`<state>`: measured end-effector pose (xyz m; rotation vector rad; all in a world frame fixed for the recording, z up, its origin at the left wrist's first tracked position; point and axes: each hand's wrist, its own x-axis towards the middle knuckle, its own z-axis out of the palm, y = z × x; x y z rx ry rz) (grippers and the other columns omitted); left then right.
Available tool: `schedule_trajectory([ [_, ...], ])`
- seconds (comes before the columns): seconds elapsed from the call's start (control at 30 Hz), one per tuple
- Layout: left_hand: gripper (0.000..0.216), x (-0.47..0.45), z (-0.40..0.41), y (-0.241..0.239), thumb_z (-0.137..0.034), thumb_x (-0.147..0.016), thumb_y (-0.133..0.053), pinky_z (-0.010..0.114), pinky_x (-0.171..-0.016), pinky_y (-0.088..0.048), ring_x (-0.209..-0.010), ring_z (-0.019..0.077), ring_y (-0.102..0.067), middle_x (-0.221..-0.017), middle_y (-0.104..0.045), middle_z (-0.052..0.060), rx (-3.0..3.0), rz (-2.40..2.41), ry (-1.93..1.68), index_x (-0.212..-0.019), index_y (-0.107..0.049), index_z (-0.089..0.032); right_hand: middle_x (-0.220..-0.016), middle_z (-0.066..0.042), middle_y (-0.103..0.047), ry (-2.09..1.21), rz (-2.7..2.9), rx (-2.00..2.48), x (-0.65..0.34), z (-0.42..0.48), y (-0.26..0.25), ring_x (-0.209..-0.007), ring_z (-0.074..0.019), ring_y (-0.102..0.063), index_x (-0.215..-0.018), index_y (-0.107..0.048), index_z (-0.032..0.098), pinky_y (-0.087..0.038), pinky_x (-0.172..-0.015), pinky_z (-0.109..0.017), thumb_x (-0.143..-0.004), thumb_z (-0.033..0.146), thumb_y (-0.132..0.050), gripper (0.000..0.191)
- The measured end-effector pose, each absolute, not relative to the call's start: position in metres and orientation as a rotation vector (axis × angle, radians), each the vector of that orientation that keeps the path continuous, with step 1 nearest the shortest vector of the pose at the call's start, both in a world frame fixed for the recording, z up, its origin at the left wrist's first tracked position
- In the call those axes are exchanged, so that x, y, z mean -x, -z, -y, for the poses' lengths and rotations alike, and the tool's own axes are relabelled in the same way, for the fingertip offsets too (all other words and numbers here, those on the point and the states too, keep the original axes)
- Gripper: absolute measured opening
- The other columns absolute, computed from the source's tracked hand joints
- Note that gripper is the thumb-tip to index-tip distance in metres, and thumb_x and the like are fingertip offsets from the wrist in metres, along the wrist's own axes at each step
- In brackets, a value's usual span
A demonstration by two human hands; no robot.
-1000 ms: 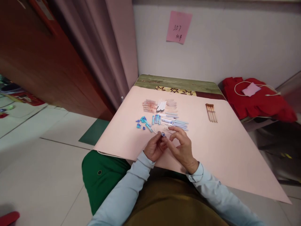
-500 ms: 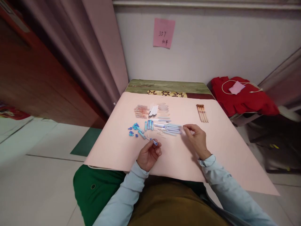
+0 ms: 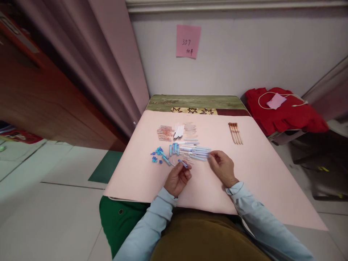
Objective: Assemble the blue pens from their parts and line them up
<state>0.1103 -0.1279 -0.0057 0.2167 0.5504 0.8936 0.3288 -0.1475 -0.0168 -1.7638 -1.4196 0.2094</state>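
Note:
My left hand (image 3: 178,178) is closed around a small pen part with a blue tip (image 3: 183,163), held just above the pink sheet (image 3: 252,181). My right hand (image 3: 222,167) rests on the sheet with its fingertips pinched at the right end of a row of pale blue pen barrels (image 3: 197,152); whether it grips one I cannot tell. Left of these lie small blue caps (image 3: 157,155) and a few short blue pieces (image 3: 174,148).
Farther back lie orange-tinted parts (image 3: 164,132), white refills with dark tips (image 3: 178,132) and clear parts (image 3: 189,128). Several brown pens (image 3: 235,132) lie at the right. A red cloth with a white cable (image 3: 285,110) sits beside the table. A pink note (image 3: 188,41) hangs on the wall.
My right hand left my left hand, reached right to the pen barrels, and now sits at their right end. My left hand kept the blue-tipped part. The view shifted.

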Motion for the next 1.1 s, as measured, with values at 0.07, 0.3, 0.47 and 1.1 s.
schedule_trajectory([
  [0.07, 0.024, -0.11, 0.13, 0.007, -0.029, -0.078, -0.075, 0.019, -0.054, -0.043, -0.054, 0.0058, -0.052, -0.078, -0.067, 0.004, -0.248, -0.553, -0.862, -0.093, -0.064, -0.014, -0.085, -0.003, -0.069, -0.148, 1.481, 1.78, -0.328, 0.15, 0.015, -0.075, -0.018, -0.06, -0.093, -0.067, 0.021, -0.046, -0.072, -0.03, -0.09, 0.042, -0.054, 0.025],
  [0.3, 0.027, -0.106, 0.136, 0.004, -0.03, -0.076, -0.078, 0.019, -0.054, -0.04, -0.054, 0.0064, -0.054, -0.077, -0.065, 0.003, -0.291, -0.549, -0.816, -0.092, -0.064, -0.015, -0.087, -0.005, -0.07, -0.026, 1.595, 1.769, -0.326, 0.149, 0.014, -0.08, -0.0192, -0.061, -0.095, -0.069, 0.02, -0.044, -0.076, -0.032, -0.092, 0.037, -0.053, 0.024],
  [0.47, 0.027, -0.107, 0.134, 0.004, -0.032, -0.076, -0.078, 0.02, -0.055, -0.04, -0.055, 0.007, -0.054, -0.076, -0.065, 0.003, -0.291, -0.537, -0.82, -0.094, -0.065, -0.015, -0.09, -0.003, -0.07, -0.092, 1.751, 1.773, -0.322, 0.123, 0.0, -0.083, -0.0184, -0.061, -0.096, -0.072, 0.023, -0.042, -0.077, -0.03, -0.092, 0.034, -0.055, 0.021],
  [1.1, 0.025, -0.105, 0.13, 0.005, -0.03, -0.075, -0.079, 0.02, -0.056, -0.04, -0.056, 0.0071, -0.053, -0.075, -0.064, 0.003, -0.281, -0.473, -0.822, -0.088, -0.064, -0.015, -0.087, -0.016, -0.07, 0.025, 2.63, 1.902, -0.263, 0.046, -0.038, -0.082, -0.0237, -0.064, -0.081, -0.07, 0.012, -0.03, -0.078, -0.037, -0.088, 0.015, -0.05, 0.022],
])
